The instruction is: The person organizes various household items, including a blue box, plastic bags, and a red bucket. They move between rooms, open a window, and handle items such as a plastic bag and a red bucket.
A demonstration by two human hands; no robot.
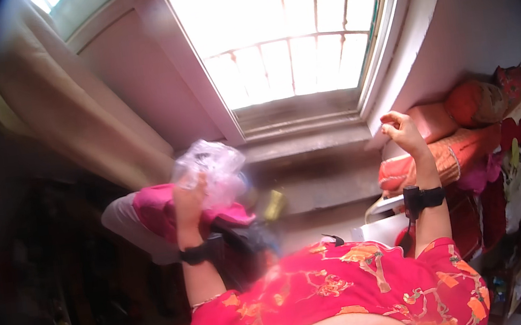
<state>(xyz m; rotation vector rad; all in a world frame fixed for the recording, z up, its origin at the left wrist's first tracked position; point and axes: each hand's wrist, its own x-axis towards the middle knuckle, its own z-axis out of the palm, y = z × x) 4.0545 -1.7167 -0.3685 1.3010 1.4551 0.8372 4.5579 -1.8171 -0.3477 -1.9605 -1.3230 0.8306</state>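
In the left half of the head view my left hand (190, 199) is closed on a crumpled clear plastic bag (214, 163), which bulges above and to the right of the fist. Bright pink cloth (155, 208) lies just beyond and beneath that hand, next to a pale rounded thing (133, 226). My right hand (401, 129) is raised on the right with its fingers curled. Nothing shows between those fingers, though whether thumb and fingertips touch is hard to make out. Close below it is an orange folded textile (417, 169).
A barred window or door opening (282, 31) glows ahead, above a sill and ledges (307, 144). A beige curtain (74, 98) hangs left. Orange bundles (472, 102) and piled cloth line the right wall. A blurred yellow item (274, 205) is near the middle.
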